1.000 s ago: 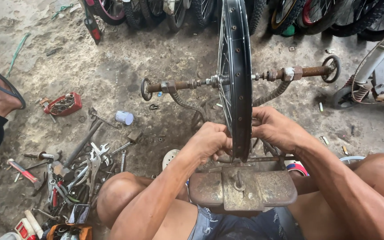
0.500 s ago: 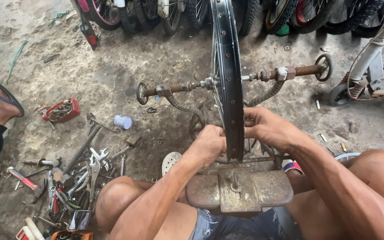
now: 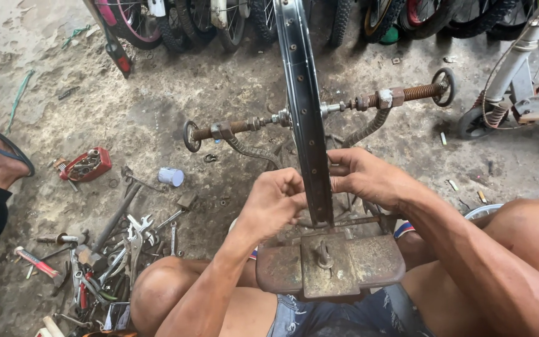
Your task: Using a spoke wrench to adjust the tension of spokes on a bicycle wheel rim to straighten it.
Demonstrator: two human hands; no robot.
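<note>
A dark bicycle wheel rim (image 3: 299,93) stands upright in a rusty truing stand (image 3: 330,263), its axle held by threaded rods (image 3: 407,95) on both sides. My left hand (image 3: 274,198) is closed against the rim's left side near the bottom, fingers curled at the spokes. On the rim's right side, at the same height, my right hand (image 3: 367,176) grips it. What the fingers pinch is hidden behind the rim. My bare knees flank the stand.
A heap of wrenches and hand tools (image 3: 115,249) lies on the dirt floor at the left, with a red tray of parts (image 3: 86,165) and a small white can (image 3: 171,176). Another person's sandalled foot (image 3: 6,158) is at far left. Bicycle wheels (image 3: 219,19) line the back.
The view has shifted slightly, so the rim appears more centred. Both hands stay at the rim's lower part, the left one a little closer to it.
</note>
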